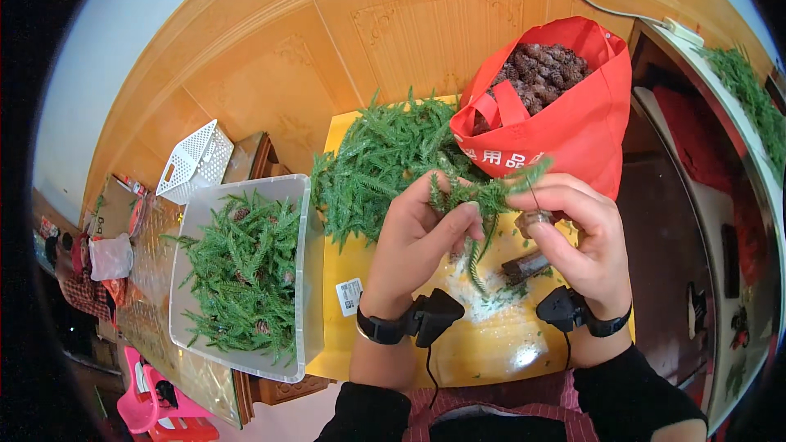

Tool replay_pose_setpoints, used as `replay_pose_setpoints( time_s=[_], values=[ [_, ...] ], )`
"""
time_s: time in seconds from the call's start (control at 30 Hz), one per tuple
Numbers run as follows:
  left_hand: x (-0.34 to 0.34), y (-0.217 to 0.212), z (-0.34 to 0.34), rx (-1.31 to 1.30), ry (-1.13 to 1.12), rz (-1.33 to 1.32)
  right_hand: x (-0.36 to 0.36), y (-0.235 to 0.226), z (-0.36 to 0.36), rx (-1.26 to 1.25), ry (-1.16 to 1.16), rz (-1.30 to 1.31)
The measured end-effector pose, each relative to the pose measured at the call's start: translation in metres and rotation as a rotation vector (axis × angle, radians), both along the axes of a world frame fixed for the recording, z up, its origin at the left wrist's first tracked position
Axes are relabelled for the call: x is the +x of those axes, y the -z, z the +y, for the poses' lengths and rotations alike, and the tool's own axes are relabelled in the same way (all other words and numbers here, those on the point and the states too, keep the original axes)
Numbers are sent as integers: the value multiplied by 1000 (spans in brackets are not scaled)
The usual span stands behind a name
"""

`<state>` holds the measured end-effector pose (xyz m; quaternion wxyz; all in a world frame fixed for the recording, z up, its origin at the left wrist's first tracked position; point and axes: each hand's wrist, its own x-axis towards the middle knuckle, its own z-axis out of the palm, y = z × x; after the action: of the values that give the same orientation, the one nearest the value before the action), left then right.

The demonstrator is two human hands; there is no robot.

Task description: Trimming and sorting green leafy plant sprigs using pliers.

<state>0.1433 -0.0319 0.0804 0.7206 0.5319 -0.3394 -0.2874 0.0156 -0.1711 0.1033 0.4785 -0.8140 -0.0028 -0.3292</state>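
Observation:
Between the fingers of my left hand (417,237) is a green artificial pine sprig (491,196), its tips spreading to the right and one strand hanging down. My right hand (585,233) is closed, pinching a small brownish piece (535,218) with a thin dark wire rising from it to the sprig. What that piece is I cannot make out. Just below the hands, a dark brown block-like object (526,268) lies on the yellow tabletop (442,352) among green scraps and whitish bits. Behind my left hand spreads a heap of loose pine sprigs (381,160).
A red bag (565,143) full of brown pine cones (544,74) stands at the back right. To the left, a clear plastic bin (307,303) holds finished-looking sprigs with cones. A white basket (196,160), a pink stool (155,401) and a glass-topped cabinet (737,106) flank the table.

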Motion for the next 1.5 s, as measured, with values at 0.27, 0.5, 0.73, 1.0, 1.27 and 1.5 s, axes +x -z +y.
replay_pose_setpoints(
  time_s=[0.27, 0.5, 0.73, 1.0, 1.27, 1.5],
  values=[
    [2, 2, -7, -101, -38, 19, -8, -5, -11, -109, -335, -86],
    [-1, 6, -10, -174, -57, 82, 4, 4, 5, -298, -16, -70],
    [-7, 3, -11, -176, -33, 150, 6, 6, 7, -423, 138, -53],
    [-10, 6, -16, -208, -220, -64, 4, 8, 8, -238, 50, -40],
    [-4, 12, -17, -197, -269, -352, 7, 10, 5, -143, 19, -54],
    [-2, 12, -16, -183, -358, -485, 3, 8, 6, -158, 5, -17]
  ],
)
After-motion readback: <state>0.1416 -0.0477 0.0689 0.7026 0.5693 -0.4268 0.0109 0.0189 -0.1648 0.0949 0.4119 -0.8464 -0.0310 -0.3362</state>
